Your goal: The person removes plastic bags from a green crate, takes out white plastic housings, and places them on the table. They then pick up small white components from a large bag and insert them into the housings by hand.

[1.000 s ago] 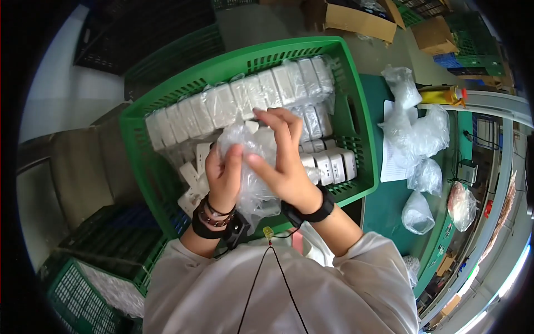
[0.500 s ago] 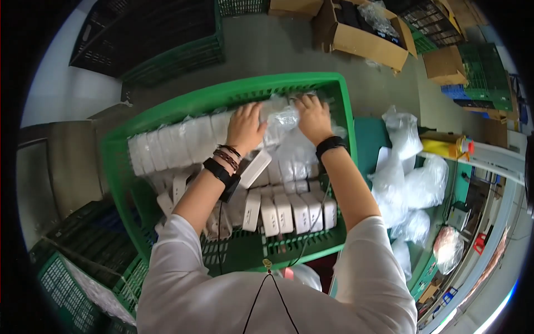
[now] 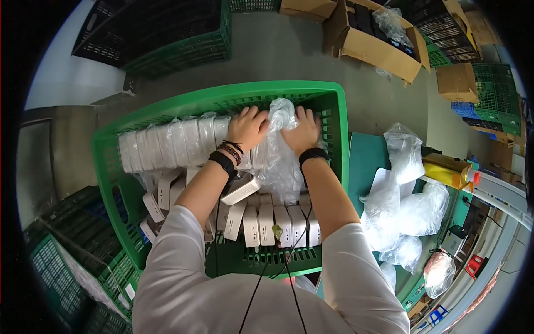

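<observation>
Mostly, the space in front of the person is taken up by a green crate point(image 3: 278, 85). Along its far side, a long row of wrapped white boxes point(image 3: 167, 146) is packed on edge. Toward the right end of that row, a clear plastic bag point(image 3: 283, 161) is bunched between the two hands, its top raised and its lower part draped toward the near side. There, bare slotted units point(image 3: 251, 225) are lined up side by side. The left hand point(image 3: 247, 131) is laid over the wrapped row with bent fingers, and the right hand point(image 3: 303, 133) is half-curled against the bag's right side, thumb toward it; whether either is firmly gripping cannot be told, as the fingertips are hidden. Below the left hand, a single white unit point(image 3: 242, 189) is tilted across its neighbours. It could be knocked down if the left forearm were lowered, being apparently poorly supported. The thin film could be torn or snagged if it were pulled hard against box corners. Lastly, a unit could be caught by the thin black cable point(image 3: 305, 222) hanging below the right wrist.
</observation>
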`<state>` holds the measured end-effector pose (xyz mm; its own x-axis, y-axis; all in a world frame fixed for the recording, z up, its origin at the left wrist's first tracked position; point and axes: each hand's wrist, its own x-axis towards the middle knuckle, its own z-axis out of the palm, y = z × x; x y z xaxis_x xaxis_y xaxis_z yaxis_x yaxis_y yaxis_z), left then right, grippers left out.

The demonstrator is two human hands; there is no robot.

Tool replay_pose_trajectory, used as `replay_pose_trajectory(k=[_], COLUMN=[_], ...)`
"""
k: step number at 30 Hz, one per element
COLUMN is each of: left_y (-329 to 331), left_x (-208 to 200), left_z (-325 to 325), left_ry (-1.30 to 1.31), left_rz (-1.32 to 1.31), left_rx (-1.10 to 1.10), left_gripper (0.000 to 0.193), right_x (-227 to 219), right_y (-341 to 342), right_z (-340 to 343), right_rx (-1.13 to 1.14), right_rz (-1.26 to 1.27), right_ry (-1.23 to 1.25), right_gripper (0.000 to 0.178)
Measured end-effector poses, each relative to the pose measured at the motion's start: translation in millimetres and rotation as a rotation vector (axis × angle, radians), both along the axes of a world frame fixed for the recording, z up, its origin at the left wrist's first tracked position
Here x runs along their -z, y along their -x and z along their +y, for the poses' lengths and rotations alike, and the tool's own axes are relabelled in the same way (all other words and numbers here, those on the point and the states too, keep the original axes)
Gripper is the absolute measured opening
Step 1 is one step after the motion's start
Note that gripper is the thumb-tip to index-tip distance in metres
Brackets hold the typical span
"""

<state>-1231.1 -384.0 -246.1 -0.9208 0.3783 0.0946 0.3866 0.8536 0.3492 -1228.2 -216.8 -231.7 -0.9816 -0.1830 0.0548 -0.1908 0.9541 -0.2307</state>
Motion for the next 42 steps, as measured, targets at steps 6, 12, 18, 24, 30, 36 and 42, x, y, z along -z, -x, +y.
replay_pose_trajectory(k=[6,12,18,24,30,36,42], left_y=[0.8,-60.1,-86.1,-105.3,-115.3,-164.7,-173.5], left_x=[4.5,-40.1,-60.4,-91.6,-168.6,-242.8,-203.1], left_z=[1.3,-1.4,-6.0,10.7,-17.4,-2.1,-19.5], left_ry=[-0.206,-0.469,-0.292,-0.736,-0.841,-1.535,-1.343], left_rz=[-0.040,0.132,-0.268,-0.113,-0.035,-0.311,-1.297], left_rx=[0.030,0.107,0.157,0.114,0.088,0.520,0.588], left_gripper=[0.024,0.016,0.010,0.007,0.007,0.019,0.054], right_x=[21.6,-44.4,-68.3,-32.5,-128.2,-211.6,-186.7], right_y=[-4.9,-70.3,-110.9,-160.2,-175.9,-241.9,-233.6], right_z=[9.0,7.8,34.4,63.3,27.9,-0.1,-12.5], right_rx=[-0.075,-0.106,-0.199,0.142,0.564,0.162,0.282], right_rz=[0.219,0.092,-0.069,-0.024,-0.188,-0.232,-0.776], right_ry=[0.220,0.329,0.141,0.342,1.872,1.113,1.450], right_gripper=[0.029,0.034,0.034,0.027,0.020,0.015,0.014])
